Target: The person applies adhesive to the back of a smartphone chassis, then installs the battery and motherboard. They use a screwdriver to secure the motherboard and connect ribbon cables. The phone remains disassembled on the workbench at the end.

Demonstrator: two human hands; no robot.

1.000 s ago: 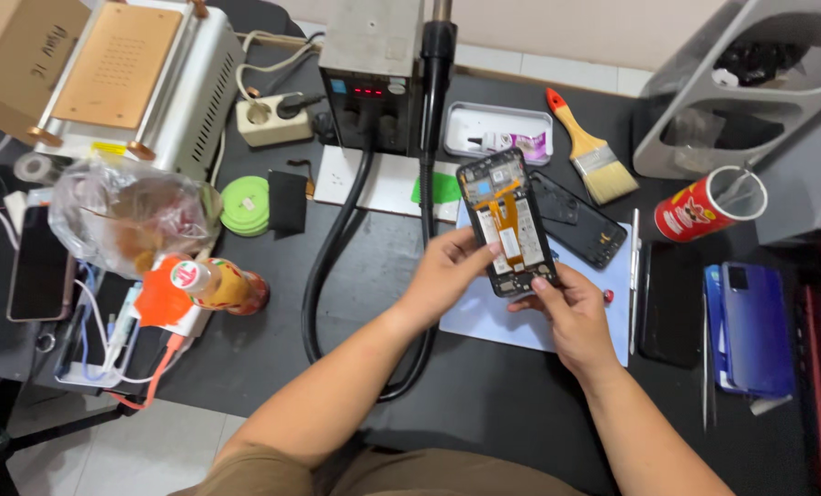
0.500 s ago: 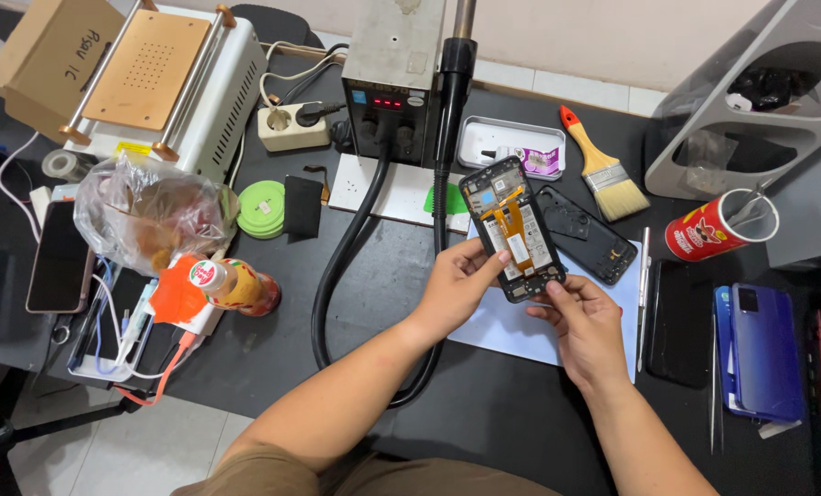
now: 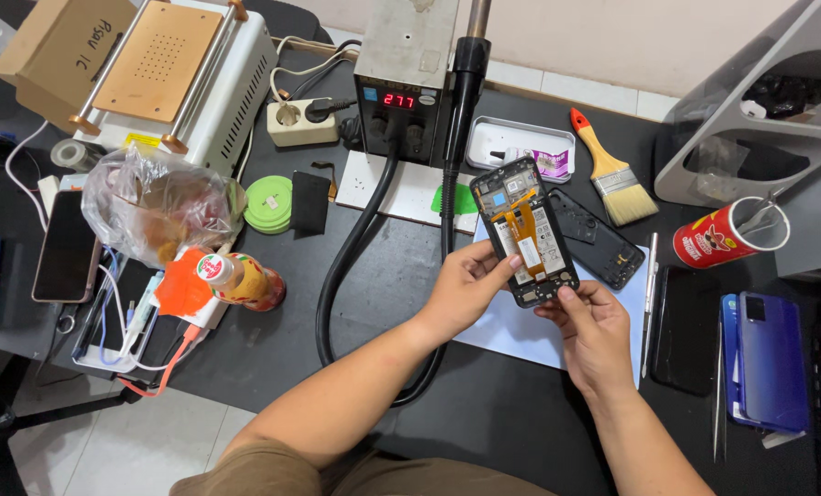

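Observation:
An opened smartphone (image 3: 523,230) with its back removed shows orange flex cables and a dark frame. I hold it tilted above a pale blue mat (image 3: 520,335). My left hand (image 3: 465,289) grips its left edge, thumb on the inner face. My right hand (image 3: 594,326) pinches the bottom right corner. The phone's black back cover (image 3: 603,241) lies on the mat just behind it.
A hot air station (image 3: 401,87) with a thick black hose (image 3: 346,266) stands behind. Around it are a metal tray (image 3: 520,147), a paintbrush (image 3: 612,179), a red can (image 3: 727,234) with tools, a blue phone (image 3: 769,358), a bottle (image 3: 236,280), a plastic bag (image 3: 158,202) and a separator machine (image 3: 176,78).
Both hands keep hold of the opened phone. The view has shifted slightly, and my hands and the phone sit a bit lower in it.

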